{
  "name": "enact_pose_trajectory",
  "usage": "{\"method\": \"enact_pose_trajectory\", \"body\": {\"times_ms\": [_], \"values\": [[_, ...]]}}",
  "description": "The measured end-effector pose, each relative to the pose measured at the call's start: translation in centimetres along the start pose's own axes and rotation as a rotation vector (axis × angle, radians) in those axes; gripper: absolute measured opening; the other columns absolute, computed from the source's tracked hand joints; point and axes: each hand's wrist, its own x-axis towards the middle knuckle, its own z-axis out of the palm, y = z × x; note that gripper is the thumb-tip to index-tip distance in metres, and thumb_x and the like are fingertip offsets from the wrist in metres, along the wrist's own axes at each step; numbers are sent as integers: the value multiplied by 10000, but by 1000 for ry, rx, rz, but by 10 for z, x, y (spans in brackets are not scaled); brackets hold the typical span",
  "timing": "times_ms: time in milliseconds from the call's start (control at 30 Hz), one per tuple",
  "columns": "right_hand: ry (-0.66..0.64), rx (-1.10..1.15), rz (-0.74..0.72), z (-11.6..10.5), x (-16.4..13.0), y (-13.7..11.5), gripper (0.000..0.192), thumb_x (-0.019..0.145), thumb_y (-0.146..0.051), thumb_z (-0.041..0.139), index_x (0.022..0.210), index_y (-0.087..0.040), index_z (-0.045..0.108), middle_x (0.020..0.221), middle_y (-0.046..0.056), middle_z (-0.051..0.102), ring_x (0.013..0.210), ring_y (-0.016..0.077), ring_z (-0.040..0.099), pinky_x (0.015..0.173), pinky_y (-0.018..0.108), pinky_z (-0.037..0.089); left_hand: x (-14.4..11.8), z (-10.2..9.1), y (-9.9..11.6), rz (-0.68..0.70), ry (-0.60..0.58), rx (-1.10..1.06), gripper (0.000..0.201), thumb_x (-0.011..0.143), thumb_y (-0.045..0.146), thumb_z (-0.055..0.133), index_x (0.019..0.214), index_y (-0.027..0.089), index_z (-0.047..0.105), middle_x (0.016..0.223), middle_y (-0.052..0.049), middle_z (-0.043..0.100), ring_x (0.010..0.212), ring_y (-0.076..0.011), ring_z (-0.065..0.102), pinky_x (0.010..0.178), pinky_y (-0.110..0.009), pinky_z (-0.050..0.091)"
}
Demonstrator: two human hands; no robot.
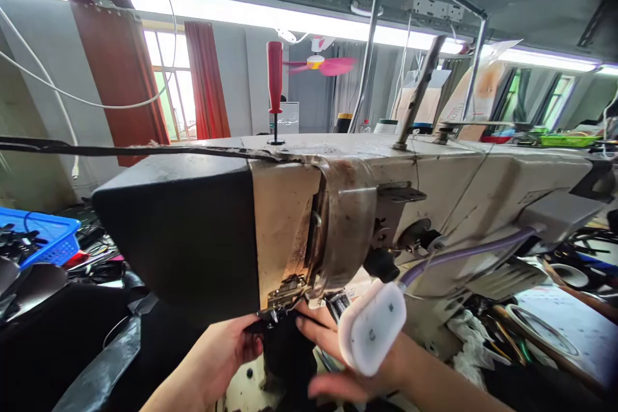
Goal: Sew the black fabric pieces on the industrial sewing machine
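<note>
A beige sewing machine (284, 219) with a black end cover fills the middle of the head view. Below its needle area, a piece of black material (290, 354) hangs over a pale post. My left hand (219, 344) pinches the edge of this piece from the left, thumb and fingers closed. From the right, my right hand (321, 331) reaches in with fingers stretched against the material and thumb held apart, slightly blurred. A white oval lamp head (371, 328) on a purple flexible arm hides part of that hand. The needle tip cannot be made out.
A red-handled screwdriver (275, 77) stands upright on the machine top. At left is a blue basket (62, 232) of dark parts, with black material (58, 347) below. Clutter and a white plastic bag (468, 341) lie at right. A metal frame (379, 19) rises behind.
</note>
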Motion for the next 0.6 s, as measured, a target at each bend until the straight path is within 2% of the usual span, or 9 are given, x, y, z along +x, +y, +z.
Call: {"method": "enact_pose_trajectory", "body": {"times_ms": [33,100,200,367,467,533,600], "values": [[46,-36,-15,1,-2,-14,614,872,-692,544,1260,-229,654,1201,80,704,1089,269,664,1033,409,504,0,-1,0,13,-5,10,130,612,111,782,583,128,656,540,-3,610,460,-75,491,455,-173,416],[64,-181,110,8,-3,-41,743,825,-628,649,1366,-126,571,1304,170,633,1154,366,621,969,491,534,-1,-3,-1,79,-16,62,195,562,166,840,552,132,649,573,-5,627,504,-82,495,476,-179,415],[58,-266,273,15,4,-65,713,808,-443,692,1390,-63,530,1341,215,592,1164,409,603,908,514,557,-5,-3,-8,244,-13,171,312,514,302,892,520,138,627,590,-5,627,536,-87,472,485,-193,392],[-30,-11,261,0,18,-56,526,801,-323,642,1285,-120,604,1283,174,634,1162,342,607,1002,483,509,-9,2,-23,375,93,179,390,513,447,889,644,139,690,542,0,624,515,-99,471,485,-201,374],[71,25,215,-2,20,-47,396,825,-291,587,1188,-141,639,1150,151,692,1068,298,652,962,421,529,-6,2,-28,398,120,208,400,532,478,876,571,136,672,500,-8,613,486,-91,460,480,-194,369],[96,21,216,3,17,-43,398,826,-289,570,1198,-163,633,1140,134,701,1022,277,669,947,390,529,-4,0,-30,397,123,213,398,538,480,876,572,136,679,502,-11,621,479,-90,467,480,-190,370],[44,17,245,8,14,-40,441,809,-311,583,1225,-173,628,1141,130,705,998,277,677,942,377,523,-4,-2,-32,370,120,194,390,554,481,872,600,137,694,521,-12,634,487,-89,480,487,-183,377]]}}
